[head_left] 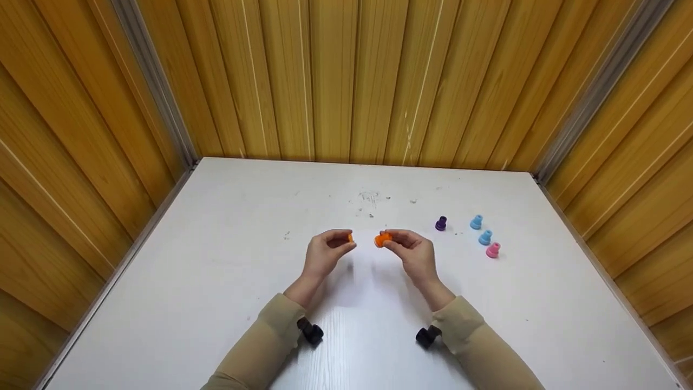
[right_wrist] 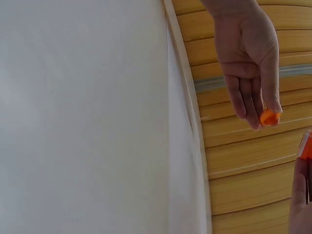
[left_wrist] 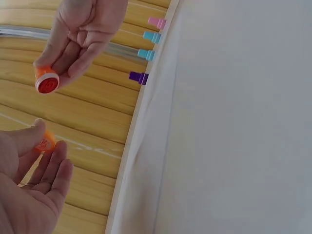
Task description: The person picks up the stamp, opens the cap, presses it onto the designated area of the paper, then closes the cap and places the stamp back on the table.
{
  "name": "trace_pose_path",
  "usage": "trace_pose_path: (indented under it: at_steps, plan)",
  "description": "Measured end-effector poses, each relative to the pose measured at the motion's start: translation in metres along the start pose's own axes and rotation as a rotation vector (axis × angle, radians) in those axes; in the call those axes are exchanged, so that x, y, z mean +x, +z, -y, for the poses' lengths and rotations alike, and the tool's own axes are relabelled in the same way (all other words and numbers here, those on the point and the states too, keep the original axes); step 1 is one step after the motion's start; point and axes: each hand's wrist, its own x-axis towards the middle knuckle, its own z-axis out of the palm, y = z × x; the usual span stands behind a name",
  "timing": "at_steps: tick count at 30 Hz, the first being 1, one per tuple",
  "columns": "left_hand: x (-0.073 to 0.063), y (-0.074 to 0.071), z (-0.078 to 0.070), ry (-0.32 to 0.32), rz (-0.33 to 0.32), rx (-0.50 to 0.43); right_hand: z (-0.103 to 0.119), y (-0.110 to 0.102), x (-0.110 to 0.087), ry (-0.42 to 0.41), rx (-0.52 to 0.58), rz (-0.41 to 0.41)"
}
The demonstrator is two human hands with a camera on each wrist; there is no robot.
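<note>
Now the left hand (head_left: 324, 255) pinches a small orange cap (left_wrist: 46, 142) between thumb and fingers, while the right hand (head_left: 419, 259) grips an orange stamp (head_left: 384, 239), its round red face (left_wrist: 48, 86) bare. Cap and stamp are apart, raised over the white table (head_left: 189, 260), near each other. To the right of the hands, on the table, a purple stamp (head_left: 441, 223), two light blue stamps (head_left: 476, 222) (head_left: 485, 237) and a pink stamp (head_left: 492, 250) stand; the lower blue one is just beside the pink.
</note>
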Motion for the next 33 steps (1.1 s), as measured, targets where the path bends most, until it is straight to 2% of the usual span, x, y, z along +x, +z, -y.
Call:
trace_pose_path:
  at_steps: [5, 10, 16, 22, 33]
  plan:
    - [0.008, -0.009, 0.010, -0.043, -0.057, -0.010, 0.003, -0.001, 0.022, -0.016, -0.188, -0.003]
    - [0.011, -0.011, 0.016, -0.062, -0.082, -0.010, 0.003, 0.004, 0.044, 0.047, -0.339, 0.030]
    - [0.010, -0.012, 0.016, -0.084, -0.091, -0.019, -0.008, 0.012, 0.061, 0.122, -0.474, 0.102]
    - [0.010, -0.012, 0.016, -0.092, -0.086, -0.009, -0.018, 0.017, 0.068, 0.180, -0.619, 0.184]
    - [0.010, -0.011, 0.017, -0.106, -0.076, 0.002, -0.021, 0.026, 0.067, 0.193, -0.700, 0.261]
